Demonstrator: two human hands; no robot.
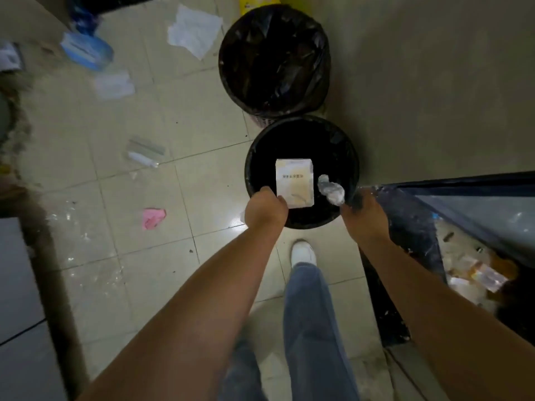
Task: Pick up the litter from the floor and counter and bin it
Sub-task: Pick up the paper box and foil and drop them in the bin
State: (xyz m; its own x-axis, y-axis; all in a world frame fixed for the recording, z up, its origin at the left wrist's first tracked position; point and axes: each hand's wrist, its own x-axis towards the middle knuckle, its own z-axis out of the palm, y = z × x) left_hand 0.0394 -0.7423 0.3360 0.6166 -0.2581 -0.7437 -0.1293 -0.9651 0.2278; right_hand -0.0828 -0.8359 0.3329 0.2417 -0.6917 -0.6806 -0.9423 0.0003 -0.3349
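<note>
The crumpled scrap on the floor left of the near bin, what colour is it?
Pink: the crumpled scrap lies on the pale floor tiles, seen in the head view.

The floor [139, 117] is pale glazed tile, glossy enough to throw back a glare spot beside the near bin [301, 134], whose wall looks like dark matt plastic. Behind it, the far bin [272, 21] carries a crinkled, shiny black plastic liner. Over the near bin, a smooth white paper box [294, 182] and a crumpled clear plastic wrapper [331, 190] show. Left of it lie a pink paper scrap [153, 217] and a creased white paper sheet [194, 31].
</note>
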